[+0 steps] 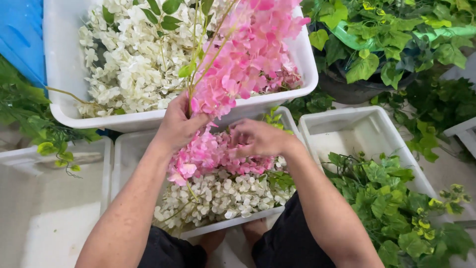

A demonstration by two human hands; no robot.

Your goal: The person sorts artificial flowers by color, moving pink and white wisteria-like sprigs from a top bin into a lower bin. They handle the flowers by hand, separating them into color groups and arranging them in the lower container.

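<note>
Over the near white tray [130,149], the left hand [177,124] has fingers clamped on a pink flower spray [245,59] — held upright, stems gathered (blooms hanging clear). Right hand [260,139] rests fingers curled together on pink blossoms [208,154] lying atop the white ones [218,198].

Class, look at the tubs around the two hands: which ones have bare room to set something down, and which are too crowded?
Bare room: the empty tub at far left, and the back half of the right tub, behind its green leaves. Crowded: the middle tub under both hands and the big back tub, both heaped with white and pink flowers.
</note>
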